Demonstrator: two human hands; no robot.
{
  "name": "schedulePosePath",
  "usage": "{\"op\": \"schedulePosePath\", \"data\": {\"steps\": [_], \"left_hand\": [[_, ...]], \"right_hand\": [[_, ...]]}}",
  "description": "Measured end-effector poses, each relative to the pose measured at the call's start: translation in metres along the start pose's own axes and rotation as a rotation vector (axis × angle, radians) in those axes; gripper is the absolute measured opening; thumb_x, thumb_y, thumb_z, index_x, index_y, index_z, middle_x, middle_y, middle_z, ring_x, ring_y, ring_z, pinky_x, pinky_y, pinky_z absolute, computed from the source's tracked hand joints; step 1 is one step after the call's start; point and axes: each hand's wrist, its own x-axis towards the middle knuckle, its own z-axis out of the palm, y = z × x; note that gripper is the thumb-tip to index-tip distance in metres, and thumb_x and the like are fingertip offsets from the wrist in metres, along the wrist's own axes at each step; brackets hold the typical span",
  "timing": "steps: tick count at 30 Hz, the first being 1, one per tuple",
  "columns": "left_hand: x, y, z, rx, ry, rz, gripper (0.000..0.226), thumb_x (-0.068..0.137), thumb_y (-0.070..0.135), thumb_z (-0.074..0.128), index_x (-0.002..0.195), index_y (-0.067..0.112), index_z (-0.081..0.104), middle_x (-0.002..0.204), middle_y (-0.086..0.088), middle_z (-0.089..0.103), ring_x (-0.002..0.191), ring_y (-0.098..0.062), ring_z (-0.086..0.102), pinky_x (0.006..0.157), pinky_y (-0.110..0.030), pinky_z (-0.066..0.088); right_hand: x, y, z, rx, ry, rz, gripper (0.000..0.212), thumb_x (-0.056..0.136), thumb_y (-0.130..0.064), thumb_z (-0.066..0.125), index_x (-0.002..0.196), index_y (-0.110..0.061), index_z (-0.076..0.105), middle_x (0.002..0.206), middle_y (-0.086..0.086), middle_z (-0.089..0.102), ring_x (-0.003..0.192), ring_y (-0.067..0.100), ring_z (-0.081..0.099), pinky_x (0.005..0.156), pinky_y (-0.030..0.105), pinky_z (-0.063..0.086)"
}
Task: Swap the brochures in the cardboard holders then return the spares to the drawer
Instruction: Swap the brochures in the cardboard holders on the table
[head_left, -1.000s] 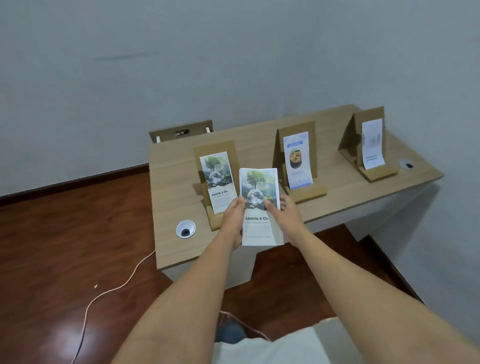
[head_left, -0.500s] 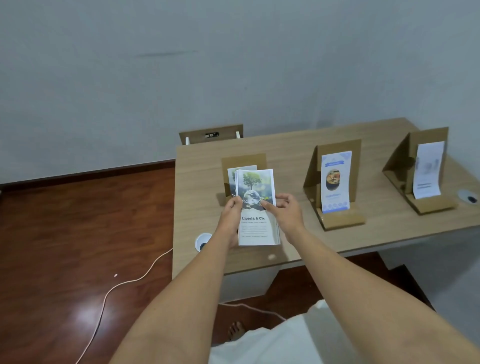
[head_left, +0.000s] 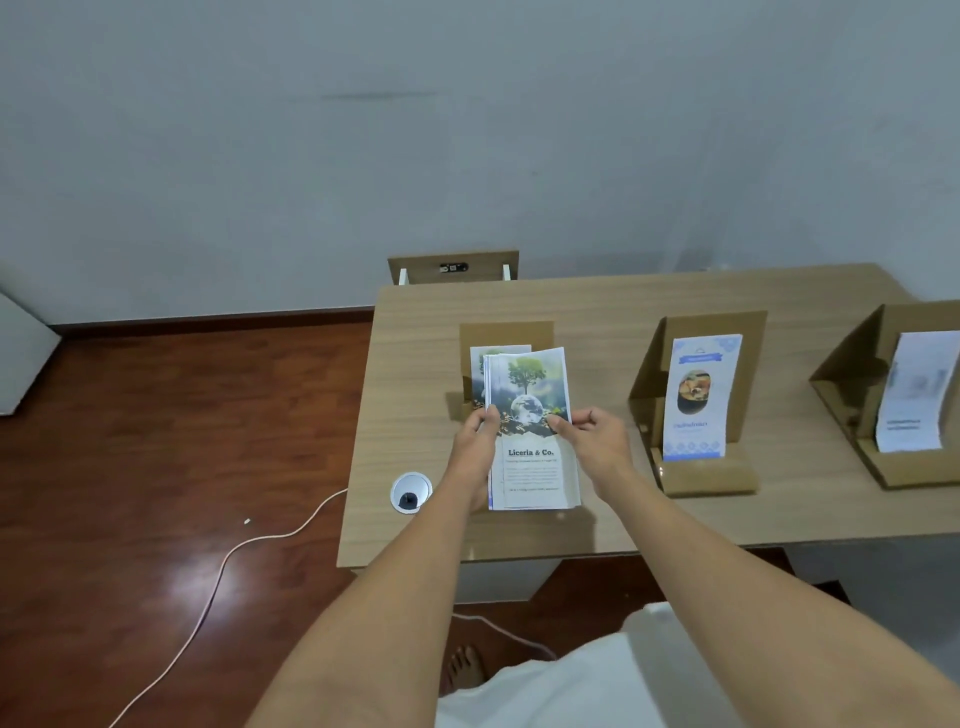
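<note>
A big wooden desk (head_left: 613, 306) holds three cardboard holders. The left holder (head_left: 506, 335) is mostly hidden behind a stack of tree brochures (head_left: 530, 431). The left hand (head_left: 475, 452) and right hand (head_left: 597, 441) pinch the stack's sides. A round cable hole (head_left: 411, 492) sits beside it.

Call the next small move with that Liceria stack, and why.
Probably free the right hand and lift the tree brochure out of the left cardboard holder. Both hands grip the Liceria & Co. stack in front of that holder, which already holds a brochure, so nothing new fits until it is emptied.
</note>
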Motion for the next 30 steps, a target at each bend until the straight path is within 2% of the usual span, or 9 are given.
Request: {"op": "schedulePosePath", "data": {"steps": [2, 5, 9, 13, 16, 23, 26, 28, 30], "left_hand": [[0.0, 0.001, -0.001, -0.012, 0.01, 0.004, 0.025, 0.11, 0.035, 0.049, 0.115, 0.016, 0.065, 0.119, -0.018, 0.076, 0.099, -0.032, 0.073, 0.097, -0.058, 0.057], [0.003, 0.001, -0.005, 0.014, 0.042, 0.025, 0.025, 0.11, 0.035, 0.049, 0.115, 0.016, 0.065, 0.119, -0.018, 0.076, 0.101, -0.033, 0.074, 0.096, -0.058, 0.058], [0.009, 0.002, -0.007, 0.105, 0.138, 0.094, 0.014, 0.105, 0.031, 0.06, 0.109, 0.02, 0.068, 0.111, -0.015, 0.078, 0.106, -0.038, 0.074, 0.093, -0.058, 0.06], [0.012, 0.002, -0.01, 0.043, 0.168, 0.102, 0.013, 0.099, 0.025, 0.07, 0.109, 0.018, 0.069, 0.105, -0.014, 0.08, 0.102, -0.038, 0.076, 0.09, -0.059, 0.061], [0.01, 0.002, -0.015, 0.014, 0.149, 0.104, 0.017, 0.096, 0.027, 0.074, 0.11, 0.018, 0.07, 0.106, -0.013, 0.08, 0.101, -0.037, 0.077, 0.092, -0.06, 0.06], [0.008, 0.016, -0.018, -0.11, 0.055, 0.033, 0.035, 0.108, 0.038, 0.051, 0.124, 0.012, 0.068, 0.112, -0.014, 0.08, 0.107, -0.035, 0.075, 0.097, -0.055, 0.058], [0.008, 0.019, -0.019, -0.119, 0.039, 0.017, 0.037, 0.11, 0.036, 0.048, 0.13, 0.011, 0.066, 0.118, -0.016, 0.078, 0.113, -0.037, 0.073, 0.101, -0.056, 0.056], [0.007, 0.021, -0.019, -0.134, 0.029, 0.006, 0.036, 0.11, 0.036, 0.048, 0.131, 0.013, 0.065, 0.121, -0.018, 0.076, 0.116, -0.039, 0.071, 0.103, -0.058, 0.054], [0.007, 0.021, -0.02, -0.123, 0.024, 0.001, 0.035, 0.109, 0.038, 0.049, 0.13, 0.015, 0.066, 0.119, -0.016, 0.077, 0.112, -0.037, 0.073, 0.101, -0.058, 0.055]], "right_hand": [[0.004, -0.002, -0.001, -0.018, -0.024, -0.008, 0.015, 0.088, -0.009, 0.076, 0.087, -0.003, 0.062, 0.1, 0.022, 0.076, 0.078, 0.025, 0.07, 0.07, 0.032, 0.055], [0.006, -0.002, 0.002, -0.028, -0.046, -0.02, 0.01, 0.092, -0.012, 0.071, 0.094, -0.004, 0.065, 0.101, 0.018, 0.076, 0.085, 0.027, 0.071, 0.077, 0.037, 0.056], [0.003, -0.002, 0.012, -0.004, -0.067, -0.017, 0.016, 0.091, -0.012, 0.072, 0.102, -0.002, 0.067, 0.092, 0.009, 0.076, 0.083, 0.025, 0.072, 0.067, 0.028, 0.058], [0.001, -0.007, 0.022, -0.043, -0.076, -0.041, 0.019, 0.089, -0.013, 0.074, 0.107, -0.006, 0.071, 0.098, 0.013, 0.078, 0.088, 0.029, 0.075, 0.08, 0.042, 0.061], [0.005, -0.009, 0.025, -0.068, -0.083, -0.032, 0.019, 0.089, -0.014, 0.073, 0.107, -0.006, 0.072, 0.098, 0.014, 0.078, 0.091, 0.032, 0.075, 0.084, 0.045, 0.06], [0.006, -0.01, 0.024, -0.109, -0.048, -0.064, 0.012, 0.095, -0.018, 0.067, 0.105, -0.012, 0.071, 0.099, 0.011, 0.077, 0.089, 0.029, 0.073, 0.08, 0.043, 0.058], [0.006, -0.01, 0.022, -0.095, -0.065, -0.065, 0.007, 0.095, -0.019, 0.067, 0.1, -0.016, 0.071, 0.097, 0.008, 0.077, 0.086, 0.025, 0.073, 0.072, 0.036, 0.058], [0.007, -0.011, 0.022, -0.074, -0.111, -0.062, 0.007, 0.096, -0.018, 0.067, 0.102, -0.018, 0.071, 0.1, 0.008, 0.077, 0.088, 0.023, 0.073, 0.076, 0.034, 0.058], [0.008, -0.012, 0.021, -0.061, -0.172, -0.037, 0.012, 0.097, -0.017, 0.065, 0.108, -0.016, 0.069, 0.106, 0.009, 0.077, 0.095, 0.024, 0.073, 0.086, 0.039, 0.058]]}}
